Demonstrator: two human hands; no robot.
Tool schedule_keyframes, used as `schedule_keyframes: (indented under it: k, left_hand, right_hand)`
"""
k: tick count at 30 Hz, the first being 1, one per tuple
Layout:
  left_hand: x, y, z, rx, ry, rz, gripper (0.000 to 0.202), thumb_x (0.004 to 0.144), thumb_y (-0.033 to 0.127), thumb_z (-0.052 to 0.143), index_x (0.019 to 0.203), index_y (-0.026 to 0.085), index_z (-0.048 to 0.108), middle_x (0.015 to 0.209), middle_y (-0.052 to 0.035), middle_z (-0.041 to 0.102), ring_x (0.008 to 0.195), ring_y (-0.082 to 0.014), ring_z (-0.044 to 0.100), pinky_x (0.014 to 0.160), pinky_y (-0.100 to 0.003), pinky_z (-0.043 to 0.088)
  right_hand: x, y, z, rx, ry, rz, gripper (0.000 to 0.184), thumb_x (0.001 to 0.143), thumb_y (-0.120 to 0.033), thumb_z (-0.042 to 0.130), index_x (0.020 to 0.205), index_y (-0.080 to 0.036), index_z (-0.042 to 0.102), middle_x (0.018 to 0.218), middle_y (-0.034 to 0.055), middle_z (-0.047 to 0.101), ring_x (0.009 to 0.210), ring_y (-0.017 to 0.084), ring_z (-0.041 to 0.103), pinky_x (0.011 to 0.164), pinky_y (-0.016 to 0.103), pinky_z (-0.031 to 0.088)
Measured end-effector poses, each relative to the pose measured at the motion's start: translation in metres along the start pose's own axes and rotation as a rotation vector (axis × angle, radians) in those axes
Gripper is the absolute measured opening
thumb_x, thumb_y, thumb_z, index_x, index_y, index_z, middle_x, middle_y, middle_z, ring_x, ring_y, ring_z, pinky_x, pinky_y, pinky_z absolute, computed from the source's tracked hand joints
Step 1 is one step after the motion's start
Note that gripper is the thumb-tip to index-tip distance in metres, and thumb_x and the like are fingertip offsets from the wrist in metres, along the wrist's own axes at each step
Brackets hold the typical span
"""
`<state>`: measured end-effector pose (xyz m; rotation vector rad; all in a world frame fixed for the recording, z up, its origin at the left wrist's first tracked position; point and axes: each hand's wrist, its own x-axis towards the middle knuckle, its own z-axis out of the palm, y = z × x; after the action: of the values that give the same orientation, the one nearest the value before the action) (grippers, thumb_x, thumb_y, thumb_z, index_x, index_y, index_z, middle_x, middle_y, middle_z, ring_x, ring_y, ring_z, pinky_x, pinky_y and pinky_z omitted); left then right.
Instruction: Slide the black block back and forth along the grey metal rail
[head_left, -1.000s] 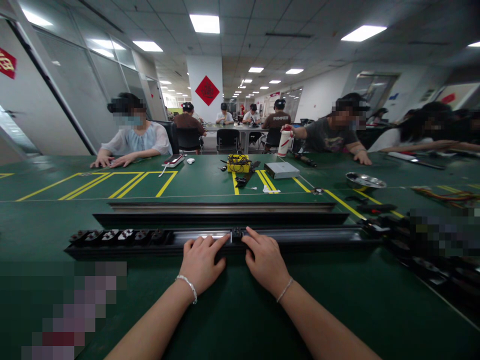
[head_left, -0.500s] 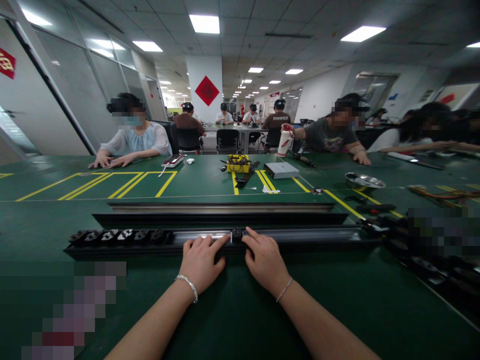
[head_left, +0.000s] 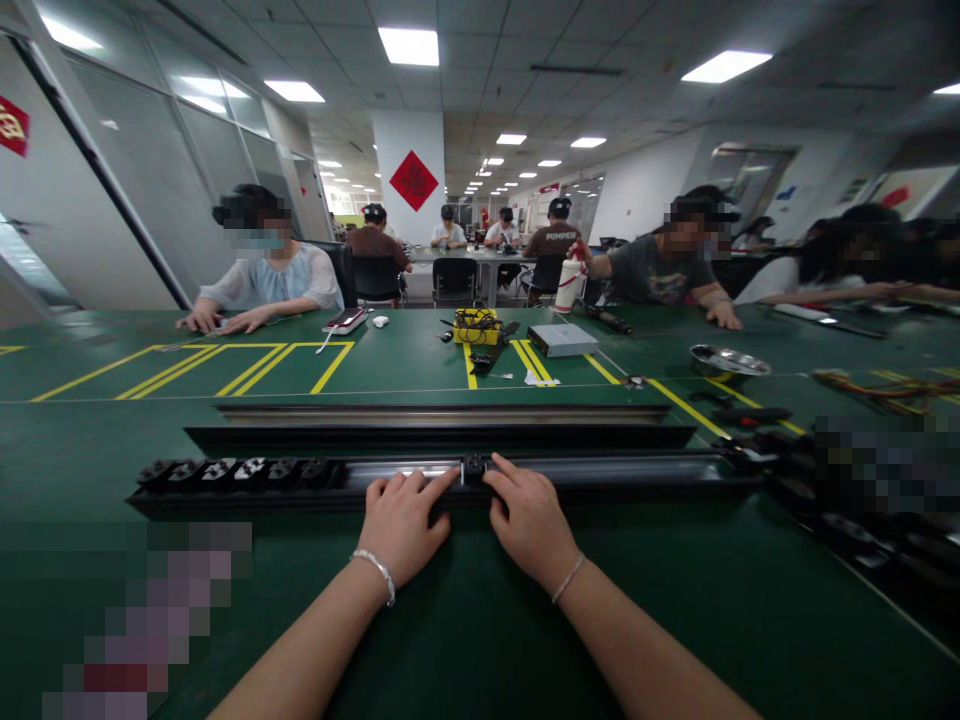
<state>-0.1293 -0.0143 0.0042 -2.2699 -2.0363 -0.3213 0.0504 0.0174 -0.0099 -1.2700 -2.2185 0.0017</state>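
Observation:
A long black power track (head_left: 637, 471) lies crosswise before me, with a shiny channel along its top. Several socket modules (head_left: 251, 470) sit in its left end. A small black module (head_left: 474, 466) sits in the channel near the middle, between my two index fingers. My left hand (head_left: 405, 525) rests at the track with its index finger stretched to the module's left side and its thumb apart. My right hand (head_left: 531, 520) touches the module's right side with its fingers apart. Both hands are open, and neither is wrapped round anything.
Behind the track lie a black strip (head_left: 442, 438) and another long rail (head_left: 442, 414). Dark parts (head_left: 862, 545) clutter the right side. Farther back are a metal bowl (head_left: 729, 361), a grey box (head_left: 562, 340) and a yellow block with cables (head_left: 478, 325). Co-workers sit across the table.
My hands, the track and the small module look the same. Across the table at the left, a co-worker's hands have shifted slightly.

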Motion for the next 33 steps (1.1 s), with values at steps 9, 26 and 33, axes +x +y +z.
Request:
schedule_keyframes:
  k: [9, 26, 33]
  left_hand:
    - [0.0001, 0.0, -0.003, -0.002, -0.031, -0.008, 0.05, 0.076, 0.035, 0.045, 0.125, 0.042, 0.038, 0.099, -0.0007, 0.057, 0.096, -0.0208, 0.046, 0.084, -0.039, 0.024]
    - [0.0008, -0.0001, -0.0023, -0.016, -0.012, 0.002, 0.05, 0.076, 0.034, 0.045, 0.125, 0.043, 0.038, 0.098, -0.0007, 0.057, 0.094, -0.0209, 0.046, 0.083, -0.04, 0.024]
    - [0.0013, 0.0007, -0.0042, -0.013, -0.04, -0.012, 0.05, 0.076, 0.035, 0.045, 0.125, 0.044, 0.037, 0.099, -0.0007, 0.056, 0.096, -0.021, 0.046, 0.085, -0.04, 0.024]
  right_hand:
    - [0.0011, -0.0015, -0.0021, 0.002, 0.005, 0.008, 0.031, 0.073, -0.013, 0.048, 0.101, -0.024, 0.059, 0.123, 0.0048, 0.053, 0.098, 0.019, 0.053, 0.087, 0.035, 0.036]
    - [0.001, 0.0002, 0.0019, 0.012, 0.03, 0.011, 0.029, 0.073, -0.014, 0.048, 0.098, -0.023, 0.058, 0.122, 0.005, 0.054, 0.098, 0.019, 0.053, 0.088, 0.035, 0.036]
    - [0.001, -0.0014, -0.0013, 0.014, 0.033, 0.025, 0.027, 0.072, -0.014, 0.049, 0.096, -0.022, 0.057, 0.121, 0.0062, 0.054, 0.097, 0.019, 0.053, 0.087, 0.035, 0.036]
